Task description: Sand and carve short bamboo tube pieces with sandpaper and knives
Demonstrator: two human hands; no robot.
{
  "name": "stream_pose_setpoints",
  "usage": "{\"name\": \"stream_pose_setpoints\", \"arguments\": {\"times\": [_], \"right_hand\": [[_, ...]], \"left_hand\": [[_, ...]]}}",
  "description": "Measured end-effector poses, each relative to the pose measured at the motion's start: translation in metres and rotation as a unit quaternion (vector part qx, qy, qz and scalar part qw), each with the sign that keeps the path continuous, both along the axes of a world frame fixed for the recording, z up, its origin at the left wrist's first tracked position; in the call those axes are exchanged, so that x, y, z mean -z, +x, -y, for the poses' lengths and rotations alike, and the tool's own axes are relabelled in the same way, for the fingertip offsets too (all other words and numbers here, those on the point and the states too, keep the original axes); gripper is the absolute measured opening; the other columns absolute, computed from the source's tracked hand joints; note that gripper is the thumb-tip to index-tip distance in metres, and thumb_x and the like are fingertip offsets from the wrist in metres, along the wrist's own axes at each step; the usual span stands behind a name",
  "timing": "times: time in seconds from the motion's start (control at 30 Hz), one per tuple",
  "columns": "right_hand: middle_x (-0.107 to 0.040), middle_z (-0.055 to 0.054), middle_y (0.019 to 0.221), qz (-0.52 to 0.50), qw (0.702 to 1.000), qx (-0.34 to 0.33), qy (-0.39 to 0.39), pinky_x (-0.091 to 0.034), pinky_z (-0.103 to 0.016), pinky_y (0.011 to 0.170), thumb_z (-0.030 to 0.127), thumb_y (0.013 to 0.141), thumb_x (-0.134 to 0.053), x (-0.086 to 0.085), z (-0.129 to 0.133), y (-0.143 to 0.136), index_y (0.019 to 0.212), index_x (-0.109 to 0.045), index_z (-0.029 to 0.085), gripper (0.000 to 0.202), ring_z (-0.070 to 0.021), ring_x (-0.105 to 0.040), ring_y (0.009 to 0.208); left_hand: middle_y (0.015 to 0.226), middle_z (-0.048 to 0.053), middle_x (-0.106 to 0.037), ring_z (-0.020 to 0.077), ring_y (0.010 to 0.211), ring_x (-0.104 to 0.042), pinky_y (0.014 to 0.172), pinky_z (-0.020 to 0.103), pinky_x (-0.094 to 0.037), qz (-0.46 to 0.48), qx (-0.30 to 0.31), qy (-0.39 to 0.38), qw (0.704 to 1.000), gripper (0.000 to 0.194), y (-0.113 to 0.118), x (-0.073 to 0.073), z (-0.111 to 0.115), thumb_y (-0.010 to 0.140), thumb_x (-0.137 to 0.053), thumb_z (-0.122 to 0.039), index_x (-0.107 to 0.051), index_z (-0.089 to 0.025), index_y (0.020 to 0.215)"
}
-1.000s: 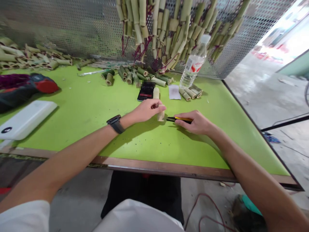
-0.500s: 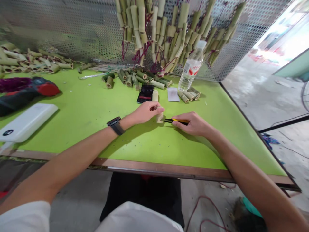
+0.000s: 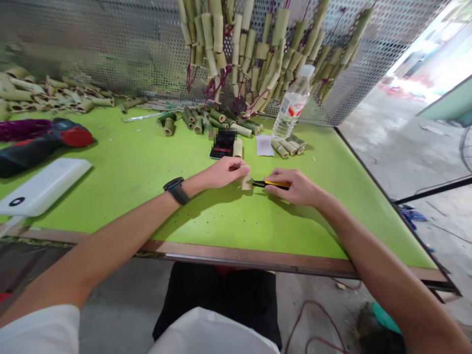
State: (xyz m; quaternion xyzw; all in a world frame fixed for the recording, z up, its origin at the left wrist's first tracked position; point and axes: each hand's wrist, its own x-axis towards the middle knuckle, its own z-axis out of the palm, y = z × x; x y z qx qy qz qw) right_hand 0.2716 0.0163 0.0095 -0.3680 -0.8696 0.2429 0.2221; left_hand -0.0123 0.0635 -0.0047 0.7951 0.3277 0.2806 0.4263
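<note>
My left hand [image 3: 230, 172], with a dark watch on its wrist, pinches a small pale piece of bamboo [image 3: 247, 184] just above the green table top. Its lower end shows below my fingertips; the upper part is hidden by them. Wrapped in my right hand [image 3: 289, 185] is a slim black-and-yellow tool that looks like a utility knife [image 3: 275, 184]. Its dark tip points left and lies close beside the bamboo piece; whether they touch I cannot tell. Behind my left hand stand a short bamboo tube [image 3: 238, 148] and a phone [image 3: 222, 145].
A water bottle [image 3: 294, 103], a white paper [image 3: 264, 145] and short bamboo tubes [image 3: 288, 146] are at the back right. Bamboo strings hang on the perforated metal panel [image 3: 140, 54]. A red-and-black power tool [image 3: 47, 144] and a white power bank [image 3: 46, 186] lie left.
The bamboo piece has turned a little in my left fingers and shifted slightly right. My right hand with the tool has barely moved.
</note>
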Motion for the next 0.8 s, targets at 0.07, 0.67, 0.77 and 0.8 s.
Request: {"name": "stream_pose_setpoints", "arguments": {"times": [0.07, 0.67, 0.77, 0.8], "right_hand": [[-0.076, -0.01, 0.093, 0.008, 0.999, -0.002, -0.031, -0.045, -0.03, 0.065, 0.058, 0.105, -0.065, -0.0027, 0.0004, 0.0005, 0.11, -0.088, 0.016, 0.048, -0.0156, -0.06, 0.067], [-0.073, -0.008, 0.086, -0.006, 0.999, 0.01, -0.05, -0.041, -0.029, 0.062, 0.067, 0.105, -0.062, -0.0019, 0.005, -0.0032, 0.109, -0.088, 0.016, 0.057, -0.0143, -0.056, 0.065], [-0.072, -0.008, 0.085, -0.002, 0.999, 0.008, -0.044, -0.041, -0.029, 0.063, 0.065, 0.104, -0.063, -0.0007, 0.0043, -0.003, 0.114, -0.088, 0.017, 0.055, -0.0144, -0.056, 0.065], [-0.073, -0.008, 0.085, 0.0, 0.999, 0.006, -0.052, -0.042, -0.029, 0.063, 0.064, 0.104, -0.064, -0.0013, 0.004, -0.0022, 0.115, -0.088, 0.016, 0.055, -0.0146, -0.057, 0.066]], "left_hand": [[0.077, 0.0, -0.06, 0.0148, 0.069, -0.051, 0.067, 0.03, -0.041, 0.0, 0.007, 0.009, 1.0, 0.043, -0.0001, -0.0019, 0.0008, 0.099, -0.065, -0.06, -0.061, -0.019, 0.085], [0.074, 0.002, -0.06, 0.0151, 0.066, -0.051, 0.064, 0.028, -0.039, -0.035, 0.026, 0.029, 0.999, 0.043, -0.0074, -0.0044, -0.0006, 0.103, -0.06, -0.056, -0.066, -0.019, 0.084], [0.072, 0.001, -0.057, 0.0149, 0.065, -0.049, 0.063, 0.028, -0.038, -0.031, 0.033, 0.032, 0.998, 0.043, -0.0058, -0.0053, 0.001, 0.101, -0.062, -0.056, -0.064, -0.019, 0.081], [0.072, 0.001, -0.057, 0.0149, 0.065, -0.049, 0.063, 0.028, -0.037, -0.03, 0.033, 0.034, 0.998, 0.043, -0.0054, -0.0061, 0.0018, 0.101, -0.062, -0.057, -0.064, -0.019, 0.081]]}}
